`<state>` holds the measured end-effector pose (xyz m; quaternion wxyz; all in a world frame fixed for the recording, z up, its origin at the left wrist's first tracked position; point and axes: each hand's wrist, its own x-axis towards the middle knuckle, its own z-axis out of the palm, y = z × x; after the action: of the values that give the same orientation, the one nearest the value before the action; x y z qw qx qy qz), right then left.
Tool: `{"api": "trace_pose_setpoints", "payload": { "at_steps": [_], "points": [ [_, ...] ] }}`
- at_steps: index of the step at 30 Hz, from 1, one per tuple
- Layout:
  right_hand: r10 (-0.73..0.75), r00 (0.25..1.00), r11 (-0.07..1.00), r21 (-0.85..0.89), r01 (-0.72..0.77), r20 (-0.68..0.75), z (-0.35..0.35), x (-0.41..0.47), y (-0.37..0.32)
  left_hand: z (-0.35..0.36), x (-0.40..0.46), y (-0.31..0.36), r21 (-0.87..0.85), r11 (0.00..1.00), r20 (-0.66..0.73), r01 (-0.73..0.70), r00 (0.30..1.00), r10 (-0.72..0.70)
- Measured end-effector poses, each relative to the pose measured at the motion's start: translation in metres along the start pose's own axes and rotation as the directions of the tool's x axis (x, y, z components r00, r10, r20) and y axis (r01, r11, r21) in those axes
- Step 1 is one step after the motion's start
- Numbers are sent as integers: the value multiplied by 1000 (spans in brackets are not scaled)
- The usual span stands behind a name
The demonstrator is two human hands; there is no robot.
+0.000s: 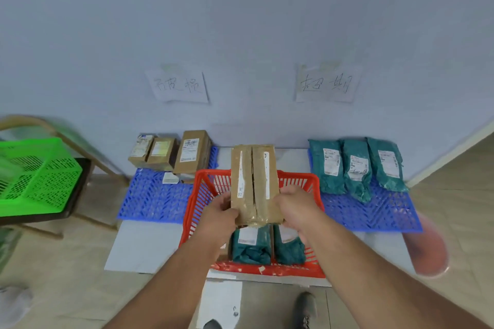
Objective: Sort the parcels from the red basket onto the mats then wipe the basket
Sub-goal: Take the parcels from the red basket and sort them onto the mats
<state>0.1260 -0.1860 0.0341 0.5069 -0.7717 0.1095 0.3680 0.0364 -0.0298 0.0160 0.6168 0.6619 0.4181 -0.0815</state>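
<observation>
Against the pale wall (pixel 240 21) at the far side we've got two handwritten paper signs (pixel 177 86), one over each of the two blue mats (pixel 155 200), so each sign seems to label a sorting pile. On the far left mat the cardboard boxes (pixel 191 153) stand in a row close to the wall, and on the far right mat the teal mailer bags (pixel 355 165) lie side by side with labels up, which suggests boxes go left and bags go right. Between the mats sits the red basket (pixel 195 203), close to us so both piles stay in easy reach. Right now we're holding a brown cardboard parcel (pixel 254 181) above the basket, tilted up on end with its taped seam facing us; the left hand (pixel 217 218) grips its near left edge, fingers curled round behind and thumb on the front, and the right hand (pixel 295 208) grips the near right edge the same way. Two hands make sense here, we think, for turning it and reading its label. Two more teal bags (pixel 251 246) wait in the basket below, so sorting isn't finished and the wiping hasn't begun. Off to the left a green basket (pixel 37 176) rests on a chair (pixel 80 189).
</observation>
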Motion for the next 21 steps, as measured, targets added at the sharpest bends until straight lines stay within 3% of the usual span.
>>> {"api": "trace_pose_setpoints", "payload": {
  "at_steps": [11, 21],
  "points": [
    [-173, 985, 980, -100, 171, -9, 170, -64, -15, -179, -31, -41, -61, 992, -84, -114, 990, 109],
    [-248, 964, 940, -218, 264, 98, 219, -51, -32, -228, -36, -51, -105, 988, -202, -114, 975, 92]
  ]
}}
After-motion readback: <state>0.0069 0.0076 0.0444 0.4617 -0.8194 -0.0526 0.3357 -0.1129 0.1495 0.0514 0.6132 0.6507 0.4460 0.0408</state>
